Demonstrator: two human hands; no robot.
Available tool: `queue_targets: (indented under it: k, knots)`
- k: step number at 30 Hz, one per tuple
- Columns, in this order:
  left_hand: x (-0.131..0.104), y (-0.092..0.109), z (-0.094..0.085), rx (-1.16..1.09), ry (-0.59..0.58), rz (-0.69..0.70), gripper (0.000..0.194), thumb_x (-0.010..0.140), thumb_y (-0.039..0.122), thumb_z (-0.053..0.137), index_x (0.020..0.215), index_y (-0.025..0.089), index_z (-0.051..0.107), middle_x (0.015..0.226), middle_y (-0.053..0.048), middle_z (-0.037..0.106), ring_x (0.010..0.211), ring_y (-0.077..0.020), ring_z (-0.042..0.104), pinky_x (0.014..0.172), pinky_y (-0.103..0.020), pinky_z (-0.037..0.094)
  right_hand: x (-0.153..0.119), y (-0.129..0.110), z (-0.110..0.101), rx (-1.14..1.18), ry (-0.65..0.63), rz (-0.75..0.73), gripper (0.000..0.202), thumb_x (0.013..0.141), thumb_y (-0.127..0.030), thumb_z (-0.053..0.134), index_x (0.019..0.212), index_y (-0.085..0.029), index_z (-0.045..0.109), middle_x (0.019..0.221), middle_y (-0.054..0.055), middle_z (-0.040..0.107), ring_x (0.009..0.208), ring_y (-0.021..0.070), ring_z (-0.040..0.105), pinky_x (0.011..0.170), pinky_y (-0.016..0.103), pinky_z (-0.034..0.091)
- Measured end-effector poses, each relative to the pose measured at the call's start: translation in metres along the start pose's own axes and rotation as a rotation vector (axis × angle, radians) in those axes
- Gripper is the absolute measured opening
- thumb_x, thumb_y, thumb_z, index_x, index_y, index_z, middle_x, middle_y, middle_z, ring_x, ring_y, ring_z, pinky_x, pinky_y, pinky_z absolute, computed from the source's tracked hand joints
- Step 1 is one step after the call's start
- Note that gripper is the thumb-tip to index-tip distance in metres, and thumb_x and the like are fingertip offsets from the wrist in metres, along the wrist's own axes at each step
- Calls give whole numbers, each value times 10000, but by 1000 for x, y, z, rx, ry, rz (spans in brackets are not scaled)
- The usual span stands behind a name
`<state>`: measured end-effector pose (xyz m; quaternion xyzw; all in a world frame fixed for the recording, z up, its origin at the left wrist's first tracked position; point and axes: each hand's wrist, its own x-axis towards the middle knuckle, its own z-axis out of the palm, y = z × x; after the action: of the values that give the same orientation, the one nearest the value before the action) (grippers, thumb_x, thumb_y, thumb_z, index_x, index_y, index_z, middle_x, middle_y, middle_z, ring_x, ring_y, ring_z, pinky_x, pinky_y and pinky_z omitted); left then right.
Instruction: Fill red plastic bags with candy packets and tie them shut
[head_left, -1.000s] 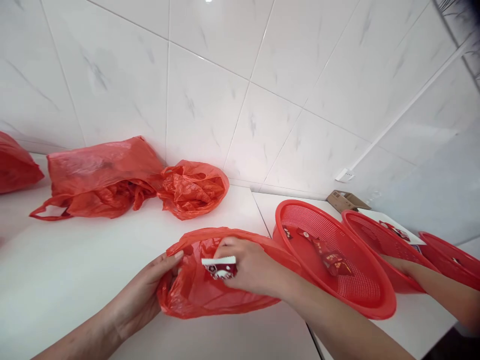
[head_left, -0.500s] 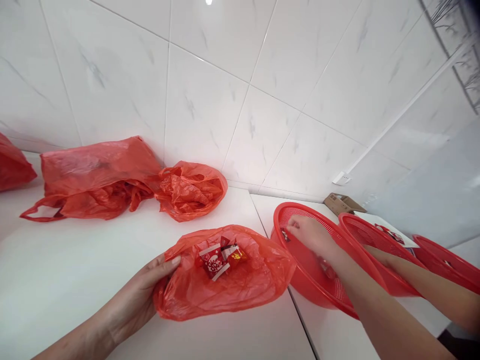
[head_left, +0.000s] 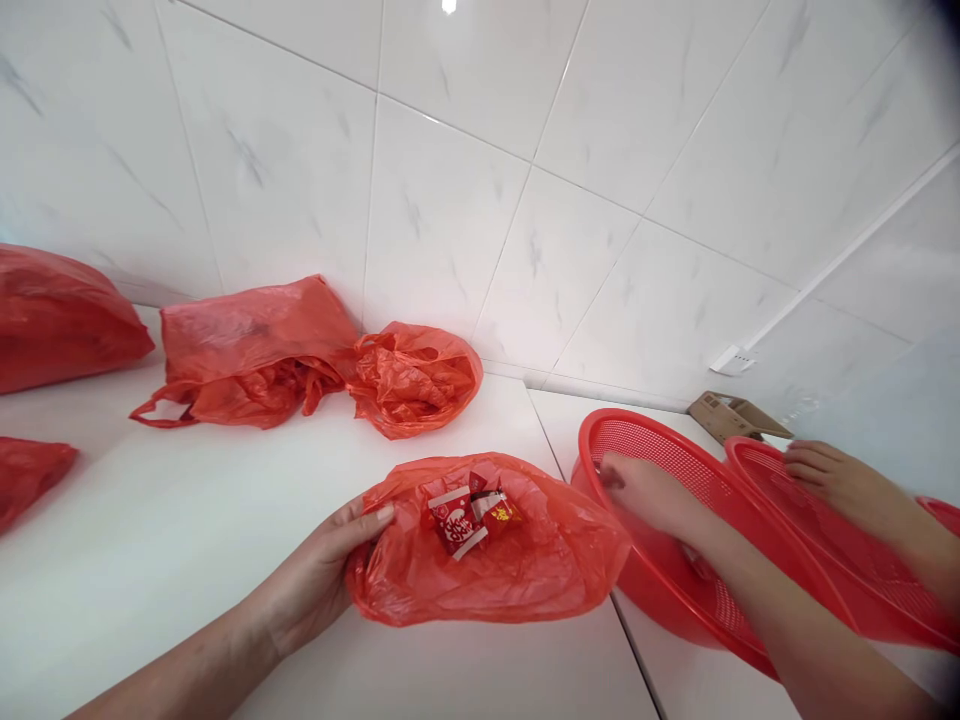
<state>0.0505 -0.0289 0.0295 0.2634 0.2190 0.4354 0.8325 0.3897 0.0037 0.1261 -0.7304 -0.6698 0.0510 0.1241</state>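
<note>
My left hand (head_left: pixel 330 565) pinches the left rim of an open red plastic bag (head_left: pixel 487 585). Inside the bag lie a red and white packet (head_left: pixel 454 522), an orange-red packet with yellow print (head_left: pixel 499 512) and a small dark red piece. My right hand (head_left: pixel 637 490) reaches into the nearest red basket (head_left: pixel 660 430), right of the bag. Its fingers are curled together near the basket's left inner wall, against a small dark wrapped item (head_left: pixel 600 468); whether they grip it is unclear.
Another person's hand (head_left: pixel 847 485) is over a second red basket (head_left: pixel 757 460). Behind stands a cardboard box (head_left: pixel 731 415). Red bags (head_left: pixel 255 320) and a bundle of red plastic bags (head_left: pixel 412 380) lie along the tiled wall.
The view has turned left, shifting everything rightward and showing more red bags. My right hand has stayed low in the basket. The other person's hand has risen from inside the second basket.
</note>
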Motion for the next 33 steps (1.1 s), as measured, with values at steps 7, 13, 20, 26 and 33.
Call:
queue_targets:
  k: [7, 13, 20, 26, 33]
  knots:
    - [-1, 2, -1, 11, -19, -14, 205, 851, 222, 590, 1034, 162, 658, 942, -106, 710, 812, -198, 671, 758, -287, 521, -31, -57, -27, 185, 30, -224, 115, 800, -344, 541, 761, -242, 504, 724, -38, 625, 614, 130, 568, 540, 236, 405]
    - [-4, 4, 2, 27, 10, -25, 337, 837, 202, 611, 1173, 216, 614, 981, -93, 720, 780, -198, 688, 733, -288, 535, -48, -88, 8, -72, 14, -515, 141, 812, -255, 587, 950, -252, 559, 914, -7, 642, 745, 160, 601, 621, 264, 413]
    - [-4, 5, 3, 65, 39, -54, 413, 814, 223, 643, 1221, 278, 590, 1006, -35, 729, 855, -245, 695, 735, -297, 542, -47, -65, 22, -74, 224, -411, 123, 893, -243, 471, 879, -221, 591, 911, 19, 630, 778, 145, 592, 662, 252, 404]
    - [-3, 10, 0, 120, 42, 20, 391, 798, 198, 655, 1180, 278, 624, 932, 2, 739, 837, -242, 700, 689, -264, 544, -43, -47, 3, -69, 263, -265, 154, 875, -351, 493, 824, -227, 568, 833, 5, 634, 756, 161, 576, 642, 265, 386]
    - [-4, 13, 1, 107, 49, 5, 373, 799, 180, 650, 1153, 292, 625, 1011, -20, 728, 846, -227, 693, 722, -269, 540, 15, 8, -3, -175, 134, 17, 201, 837, -285, 581, 986, -157, 622, 911, 79, 654, 817, 224, 614, 660, 334, 451]
